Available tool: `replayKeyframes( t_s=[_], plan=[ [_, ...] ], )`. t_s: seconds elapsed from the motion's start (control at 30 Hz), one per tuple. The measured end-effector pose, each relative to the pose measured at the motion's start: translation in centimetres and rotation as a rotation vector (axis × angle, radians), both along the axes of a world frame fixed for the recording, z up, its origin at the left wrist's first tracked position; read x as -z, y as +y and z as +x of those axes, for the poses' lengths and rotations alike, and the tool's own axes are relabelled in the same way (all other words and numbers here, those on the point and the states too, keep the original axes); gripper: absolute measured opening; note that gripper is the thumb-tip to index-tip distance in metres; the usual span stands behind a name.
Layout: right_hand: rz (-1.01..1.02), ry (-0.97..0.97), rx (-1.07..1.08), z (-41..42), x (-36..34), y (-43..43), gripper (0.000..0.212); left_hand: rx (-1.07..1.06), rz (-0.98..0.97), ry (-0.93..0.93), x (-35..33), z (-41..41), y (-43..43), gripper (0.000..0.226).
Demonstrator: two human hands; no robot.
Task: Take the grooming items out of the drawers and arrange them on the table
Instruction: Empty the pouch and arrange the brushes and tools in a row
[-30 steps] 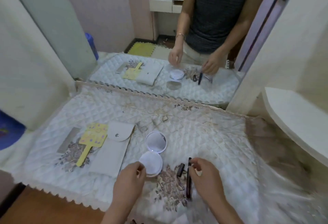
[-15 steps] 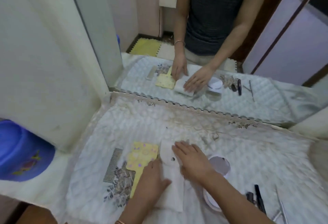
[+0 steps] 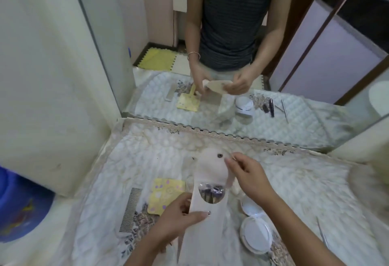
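A white snap pouch [image 3: 207, 221] is raised off the quilted table cover [image 3: 294, 181]. My left hand [image 3: 179, 221] grips its body from the left. My right hand [image 3: 246, 173] pinches the lifted flap [image 3: 210, 164] and holds it back. Dark small items in clear wrap [image 3: 212, 193] show in the pouch mouth. A yellow paddle-shaped item [image 3: 164, 194] lies just left of the pouch, a comb [image 3: 130, 209] further left. An open round compact mirror [image 3: 254, 227] lies to the right, under my right forearm.
A large mirror [image 3: 242, 76] stands along the table's back edge and reflects the person and the items. Thin metal tools [image 3: 323, 236] lie at the right. A blue container [image 3: 19, 209] sits low at the left beside a white wall panel.
The pouch lay flat under both hands; now it is lifted, its flap unsnapped and folded back, showing the contents. The view has shifted left.
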State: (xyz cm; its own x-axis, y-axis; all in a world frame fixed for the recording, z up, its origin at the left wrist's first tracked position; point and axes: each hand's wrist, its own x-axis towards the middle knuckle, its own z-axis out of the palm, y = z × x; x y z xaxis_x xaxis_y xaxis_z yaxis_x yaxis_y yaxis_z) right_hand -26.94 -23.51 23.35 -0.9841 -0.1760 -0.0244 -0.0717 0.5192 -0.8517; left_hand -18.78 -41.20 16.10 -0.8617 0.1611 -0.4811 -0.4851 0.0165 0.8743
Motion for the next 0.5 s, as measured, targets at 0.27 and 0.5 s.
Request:
replayKeyframes(
  t_s=[0.27, 0.5],
  plan=[
    [0.250, 0.295, 0.241, 0.9, -3.3, -0.6, 0.024, 0.054, 0.069, 0.192, -6.6, 0.0, 1.8, 0.031],
    [0.087, 0.385, -0.118, 5.8, -3.5, -0.2, 0.016, -0.063, -0.103, 0.285, -7.1, 1.9, 1.5, 0.033]
  ],
)
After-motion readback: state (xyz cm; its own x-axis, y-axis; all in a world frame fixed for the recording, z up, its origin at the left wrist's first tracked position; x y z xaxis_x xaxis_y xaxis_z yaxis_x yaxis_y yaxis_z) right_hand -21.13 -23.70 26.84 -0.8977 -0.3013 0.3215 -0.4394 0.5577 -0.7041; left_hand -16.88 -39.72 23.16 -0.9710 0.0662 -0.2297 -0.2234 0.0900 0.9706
